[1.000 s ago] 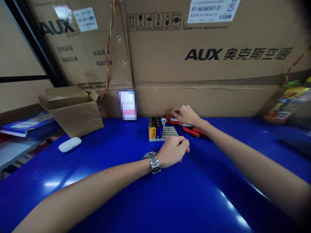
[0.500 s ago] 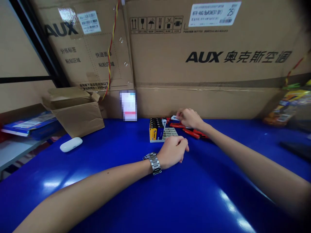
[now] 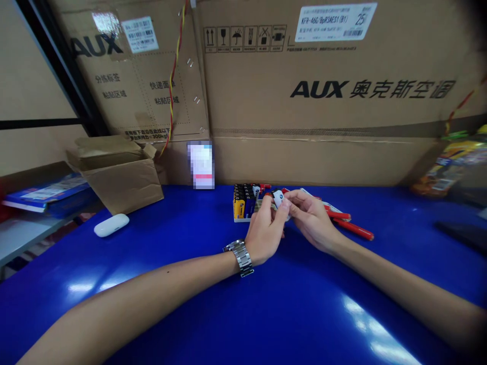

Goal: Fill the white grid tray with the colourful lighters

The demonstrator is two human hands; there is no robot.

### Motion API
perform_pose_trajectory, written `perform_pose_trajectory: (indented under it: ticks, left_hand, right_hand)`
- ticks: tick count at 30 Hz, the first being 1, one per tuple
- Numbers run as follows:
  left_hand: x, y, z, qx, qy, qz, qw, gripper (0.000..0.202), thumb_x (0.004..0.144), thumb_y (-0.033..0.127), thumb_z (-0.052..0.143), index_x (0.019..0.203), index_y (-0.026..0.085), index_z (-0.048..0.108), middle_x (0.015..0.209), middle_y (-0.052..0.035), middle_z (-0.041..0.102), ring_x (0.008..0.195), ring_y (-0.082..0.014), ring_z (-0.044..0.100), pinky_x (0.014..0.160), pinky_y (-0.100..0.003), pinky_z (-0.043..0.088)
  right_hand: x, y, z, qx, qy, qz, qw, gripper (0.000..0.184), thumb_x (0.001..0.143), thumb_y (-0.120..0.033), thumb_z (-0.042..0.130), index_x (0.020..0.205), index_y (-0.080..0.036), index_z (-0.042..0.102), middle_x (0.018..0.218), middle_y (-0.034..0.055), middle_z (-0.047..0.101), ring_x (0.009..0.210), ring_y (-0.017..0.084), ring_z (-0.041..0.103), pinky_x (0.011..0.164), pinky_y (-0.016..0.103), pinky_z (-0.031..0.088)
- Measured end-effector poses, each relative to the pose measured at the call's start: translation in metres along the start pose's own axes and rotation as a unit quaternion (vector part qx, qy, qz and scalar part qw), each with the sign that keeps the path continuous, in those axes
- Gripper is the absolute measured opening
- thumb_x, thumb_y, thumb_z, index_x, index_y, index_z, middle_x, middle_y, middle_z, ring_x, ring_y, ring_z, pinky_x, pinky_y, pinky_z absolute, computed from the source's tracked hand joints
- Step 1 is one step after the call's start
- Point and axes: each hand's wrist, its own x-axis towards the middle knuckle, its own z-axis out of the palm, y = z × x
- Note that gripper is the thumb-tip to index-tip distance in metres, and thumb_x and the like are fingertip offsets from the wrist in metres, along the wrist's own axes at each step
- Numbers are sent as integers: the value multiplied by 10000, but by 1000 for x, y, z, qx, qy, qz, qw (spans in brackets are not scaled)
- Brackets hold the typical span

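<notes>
In front of me, my left hand point(image 3: 265, 230) and my right hand point(image 3: 314, 219) meet over the table. Between their fingertips is a white lighter point(image 3: 279, 197) with a round dark logo and a dark top; both hands pinch it. Just behind my left hand stands a pale gridded tray point(image 3: 243, 220). Rows of upright yellow and blue lighters point(image 3: 244, 204) with black tops fill its left side; my fingers cover part of its right side. Several red lighters point(image 3: 354, 229), with some white among them, lie loose behind and right of my right hand.
A glossy blue table point(image 3: 198, 314) lies under my arms. Large cardboard boxes point(image 3: 323, 121) wall off the back, with a lit phone point(image 3: 201, 166) leaning there. Left are an open carton point(image 3: 124, 182) and a white case point(image 3: 111, 225); right, a snack bag point(image 3: 443, 170) and a dark flat object point(image 3: 458, 235).
My right hand has come back from the loose pile toward my left hand, bringing a white lighter. My left hand's fingers have risen and closed on it too.
</notes>
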Motion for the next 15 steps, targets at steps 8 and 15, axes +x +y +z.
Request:
perform_pose_trajectory:
  ticks: [8,15]
  left_hand:
    - [0,6,-2,115,96,36,988,212,952,313,397,814,178,484,846,-43,511,853,-169,507,803,-298,417]
    - [3,0,2,-85,-17,25,996,230,951,414,379,962,196,454,754,5,530,646,-113,552,641,-247,501]
  right_hand:
    - [3,-2,-10,-61,-47,-38,996,168,771,-360,662,869,-223,666,753,17,644,696,160,588,664,304,477]
    - [7,11,-17,-99,10,-7,995,242,799,-406,579,894,-201,666,815,37,650,698,168,580,635,298,461]
